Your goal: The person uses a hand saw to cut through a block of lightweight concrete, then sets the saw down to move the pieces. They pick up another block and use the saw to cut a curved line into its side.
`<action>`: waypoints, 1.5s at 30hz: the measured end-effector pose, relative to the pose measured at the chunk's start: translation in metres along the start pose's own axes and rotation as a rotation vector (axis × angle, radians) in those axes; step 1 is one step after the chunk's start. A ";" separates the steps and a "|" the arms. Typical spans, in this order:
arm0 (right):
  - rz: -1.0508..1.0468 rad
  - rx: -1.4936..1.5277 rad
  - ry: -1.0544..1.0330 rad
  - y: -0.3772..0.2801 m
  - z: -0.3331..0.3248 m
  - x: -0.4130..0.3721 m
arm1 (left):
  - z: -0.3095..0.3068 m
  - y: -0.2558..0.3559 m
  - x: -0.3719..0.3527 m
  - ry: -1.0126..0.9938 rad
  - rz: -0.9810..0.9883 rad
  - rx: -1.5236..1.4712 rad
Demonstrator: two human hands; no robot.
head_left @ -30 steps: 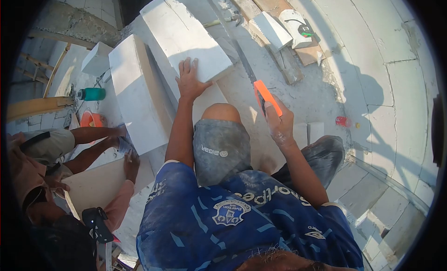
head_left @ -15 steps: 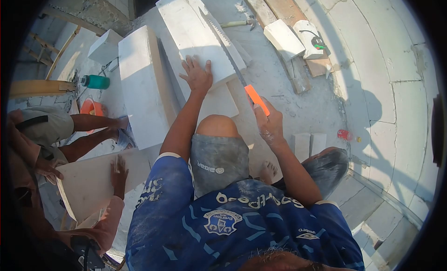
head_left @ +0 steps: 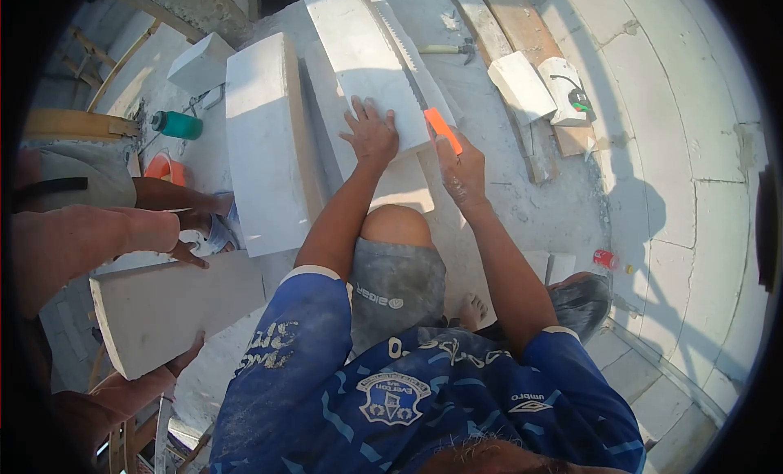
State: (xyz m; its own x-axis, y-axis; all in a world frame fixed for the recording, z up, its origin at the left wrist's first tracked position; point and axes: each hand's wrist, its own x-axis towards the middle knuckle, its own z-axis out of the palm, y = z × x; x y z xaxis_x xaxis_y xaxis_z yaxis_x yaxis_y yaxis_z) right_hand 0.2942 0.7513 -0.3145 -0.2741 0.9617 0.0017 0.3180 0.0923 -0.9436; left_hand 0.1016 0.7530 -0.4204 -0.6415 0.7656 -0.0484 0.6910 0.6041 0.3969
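Note:
A long white block (head_left: pixel 351 46) lies at the top centre, a saw cut running along its length. My left hand (head_left: pixel 374 136) is flat on its near end with fingers spread. My right hand (head_left: pixel 459 166) is wrapped round the orange handle (head_left: pixel 444 131) of a saw. The toothed blade (head_left: pixel 397 44) lies along the cut, pointing away from me. Beneath the cut block is another pale block (head_left: pixel 325 107). To its left lies a wide white block (head_left: pixel 259 140).
At left, a co-worker's hands hold a pale slab (head_left: pixel 175 299). A teal bottle (head_left: pixel 177 125), an orange bucket (head_left: pixel 165 169) and a small block (head_left: pixel 201 64) are nearby. At right are a hammer (head_left: pixel 447 48), planks (head_left: pixel 497 50), a tape measure (head_left: pixel 578 100) and a red bottle (head_left: pixel 604 259).
My right hand and the saw have moved forward along the cut. My left hand stays on the block. The co-worker's arms and slab have shifted, and the whole view has moved slightly.

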 end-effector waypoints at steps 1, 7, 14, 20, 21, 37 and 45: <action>0.035 -0.018 -0.015 -0.002 0.002 0.003 | 0.000 0.000 0.000 -0.001 -0.006 -0.002; 0.054 -0.033 -0.027 -0.008 0.007 0.009 | 0.001 -0.001 0.000 -0.004 -0.009 -0.008; 0.034 -0.025 -0.031 0.001 0.008 0.009 | 0.000 -0.001 0.001 -0.010 -0.012 -0.017; 0.046 -0.042 -0.025 0.003 0.006 0.004 | 0.003 -0.002 0.001 -0.007 -0.010 -0.024; 0.048 -0.058 -0.027 0.001 0.005 0.003 | 0.002 -0.001 0.001 -0.003 -0.008 -0.026; -0.159 -0.119 0.078 0.010 0.020 0.001 | 0.001 -0.001 0.001 -0.017 -0.005 0.045; -0.137 -0.181 0.002 0.006 0.049 0.092 | -0.003 0.002 0.000 -0.031 -0.013 0.038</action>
State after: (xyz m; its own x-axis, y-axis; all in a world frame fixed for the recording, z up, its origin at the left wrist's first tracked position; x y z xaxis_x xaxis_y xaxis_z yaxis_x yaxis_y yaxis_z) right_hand 0.2262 0.8272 -0.3366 -0.3245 0.9374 0.1267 0.4358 0.2670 -0.8595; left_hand 0.1022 0.7530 -0.4166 -0.6404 0.7637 -0.0817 0.6951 0.6215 0.3613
